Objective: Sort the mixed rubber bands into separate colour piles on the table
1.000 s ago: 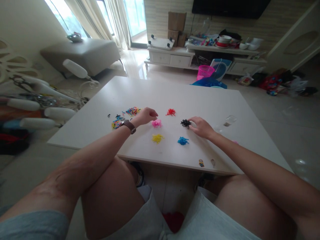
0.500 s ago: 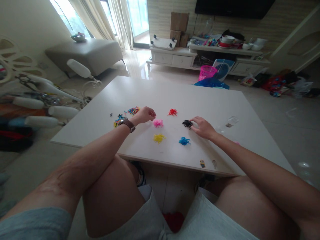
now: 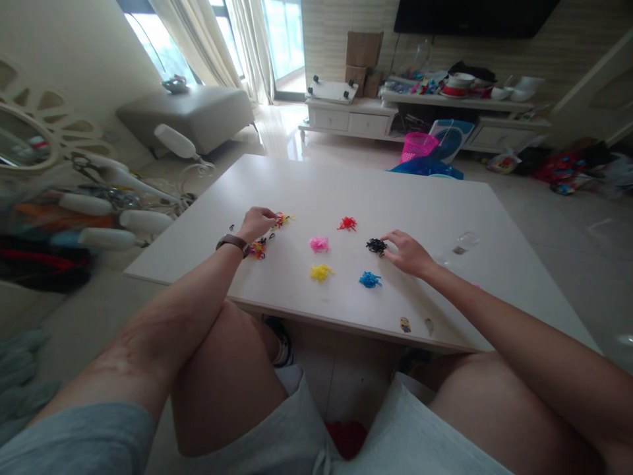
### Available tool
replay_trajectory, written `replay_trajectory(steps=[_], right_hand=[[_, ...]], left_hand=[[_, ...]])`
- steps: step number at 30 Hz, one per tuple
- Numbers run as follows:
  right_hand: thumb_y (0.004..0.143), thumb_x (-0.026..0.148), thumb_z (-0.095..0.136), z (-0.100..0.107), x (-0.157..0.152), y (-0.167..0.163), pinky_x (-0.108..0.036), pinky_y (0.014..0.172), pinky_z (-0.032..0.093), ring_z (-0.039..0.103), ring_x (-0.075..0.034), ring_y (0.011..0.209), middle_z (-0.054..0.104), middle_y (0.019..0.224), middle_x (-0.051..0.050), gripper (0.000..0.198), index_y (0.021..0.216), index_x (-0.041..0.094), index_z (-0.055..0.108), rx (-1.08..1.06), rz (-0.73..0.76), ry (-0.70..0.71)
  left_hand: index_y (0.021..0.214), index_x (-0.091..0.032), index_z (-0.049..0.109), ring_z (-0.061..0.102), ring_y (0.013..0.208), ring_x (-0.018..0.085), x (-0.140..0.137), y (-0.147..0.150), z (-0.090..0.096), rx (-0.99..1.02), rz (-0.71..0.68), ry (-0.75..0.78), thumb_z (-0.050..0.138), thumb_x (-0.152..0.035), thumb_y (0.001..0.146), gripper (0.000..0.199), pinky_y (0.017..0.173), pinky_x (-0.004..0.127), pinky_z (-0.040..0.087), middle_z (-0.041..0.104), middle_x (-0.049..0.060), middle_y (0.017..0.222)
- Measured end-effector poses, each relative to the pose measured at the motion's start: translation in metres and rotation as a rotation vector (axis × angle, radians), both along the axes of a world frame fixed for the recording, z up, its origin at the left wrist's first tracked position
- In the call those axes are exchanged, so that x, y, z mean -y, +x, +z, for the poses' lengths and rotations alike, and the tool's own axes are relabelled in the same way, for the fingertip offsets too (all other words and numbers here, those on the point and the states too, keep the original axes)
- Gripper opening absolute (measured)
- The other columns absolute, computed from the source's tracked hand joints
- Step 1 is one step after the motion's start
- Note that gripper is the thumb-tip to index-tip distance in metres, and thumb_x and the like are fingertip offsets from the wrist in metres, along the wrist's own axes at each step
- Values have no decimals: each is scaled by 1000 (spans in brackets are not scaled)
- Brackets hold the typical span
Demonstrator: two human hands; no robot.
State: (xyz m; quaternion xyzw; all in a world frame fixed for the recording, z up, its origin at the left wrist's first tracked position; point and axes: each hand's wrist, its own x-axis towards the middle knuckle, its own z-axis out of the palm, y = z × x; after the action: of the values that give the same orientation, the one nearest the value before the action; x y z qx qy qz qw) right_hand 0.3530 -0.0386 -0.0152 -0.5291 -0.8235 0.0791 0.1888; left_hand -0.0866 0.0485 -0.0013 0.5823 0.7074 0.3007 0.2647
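Small loops that look like rubber bands lie in piles on a white table (image 3: 316,188). My left hand (image 3: 257,223), with a brown-strapped watch at the wrist, reaches to a mixed-colour pile (image 3: 281,220); its fingertips are pinched together, and whatever they hold is too small to see. A second mixed pile (image 3: 258,249) is partly behind that wrist. My right hand (image 3: 408,254) rests at the edge of the black pile (image 3: 376,245), thumb and forefinger apart around its right side. Between the hands are a pink pile (image 3: 319,245), a red pile (image 3: 347,223), a yellow pile (image 3: 321,272) and a blue pile (image 3: 370,279).
A clear plastic container (image 3: 465,242) lies right of my right hand. Near the front edge sit a small yellow cartoon figure (image 3: 405,324) and a small pale piece (image 3: 429,326). A pink basket (image 3: 418,145) stands beyond the table, and a white lamp (image 3: 175,140) is at the left.
My left hand has moved left, from beside the pink pile to the mixed pile. My right hand stays at the black pile. The view has shifted slightly.
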Motion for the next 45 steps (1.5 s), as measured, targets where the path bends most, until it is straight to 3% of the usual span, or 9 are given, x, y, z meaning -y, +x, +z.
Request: replay_trajectory(steps=[3,10,16,21,25,35,45], right_hand=[[84,22,58,1,0,0,-45,100,51,64,-28,107,67,114,-10,28,110,21,67,-2,0,-1],[84,22,58,-2,-1,2,-43,101,51,64,-27,109,67,115,-9,28,111,21,67,-2,-1,-10],[84,21,58,-2,-1,2,-43,102,51,64,-28,109,67,116,-10,27,110,21,67,0,-1,-10],[83,20,59,-2,-1,2,-42,101,51,65,-27,109,67,115,-9,28,110,21,67,-9,10,-8],[84,21,59,-4,-1,2,-42,101,51,65,-27,109,67,115,-9,28,110,20,67,-11,11,-12],[83,21,60,-7,-2,3,-42,101,51,66,-27,107,67,115,-9,28,110,21,68,-21,29,-32],[84,22,58,-5,-1,2,-41,100,52,66,-27,106,67,115,-9,27,109,20,68,-3,26,-40]], left_hand=[[76,-17,78,51,56,14,5,1,-3,-78,-52,39,72,-21,64,14,60,26,41,62,1,57],[77,-18,78,55,60,15,1,0,-10,-141,-178,-63,69,-17,61,18,55,24,38,65,0,62],[79,-16,79,49,53,14,-6,-6,-14,-82,-69,-57,75,-19,60,20,54,26,38,57,-1,52],[85,-13,80,47,50,12,-4,-12,-11,0,66,-4,79,-30,62,28,51,26,39,61,1,56],[80,-13,78,54,57,13,-4,-17,-12,12,131,44,80,-30,59,27,53,24,41,65,3,61],[71,-16,73,62,65,17,1,-16,-16,-119,2,-20,76,-18,55,16,58,24,45,69,4,67],[86,-15,76,64,71,17,0,-16,-14,-211,-25,-37,69,-14,59,27,62,23,47,73,5,77]])
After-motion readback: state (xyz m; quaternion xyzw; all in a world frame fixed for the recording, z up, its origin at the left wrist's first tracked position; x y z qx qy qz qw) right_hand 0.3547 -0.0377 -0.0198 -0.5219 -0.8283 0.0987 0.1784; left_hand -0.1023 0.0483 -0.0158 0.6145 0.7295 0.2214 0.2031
